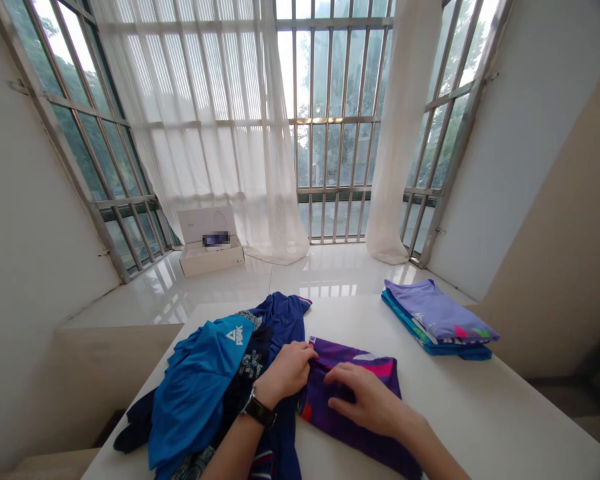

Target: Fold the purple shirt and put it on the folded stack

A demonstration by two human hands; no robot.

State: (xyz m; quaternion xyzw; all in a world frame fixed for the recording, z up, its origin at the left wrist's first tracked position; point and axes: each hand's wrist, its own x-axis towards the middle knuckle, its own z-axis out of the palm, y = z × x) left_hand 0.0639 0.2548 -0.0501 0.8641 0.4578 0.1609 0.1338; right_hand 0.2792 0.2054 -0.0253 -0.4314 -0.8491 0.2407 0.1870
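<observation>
A dark purple garment [375,432] with pink, white and red patches lies folded on the white table [480,407]. My left hand [291,368], with a black watch [259,408] on its wrist, pinches the garment's upper left edge. Over the middle of the same garment is my right hand [367,398], its thumb and fingers curved and apart, with nothing between them. Whether its fingertips touch the cloth I cannot tell. Left of my hands lies a loose heap of clothes: a bright blue PEAK garment [195,387] over dark blue cloth [285,320].
At the right of the table sits a stack of folded clothes [440,317], lavender on top and blue beneath. Behind the table, an opened white box [213,260] stands on the glossy sill [325,270]. White curtains [205,133] hang before the barred window [335,120].
</observation>
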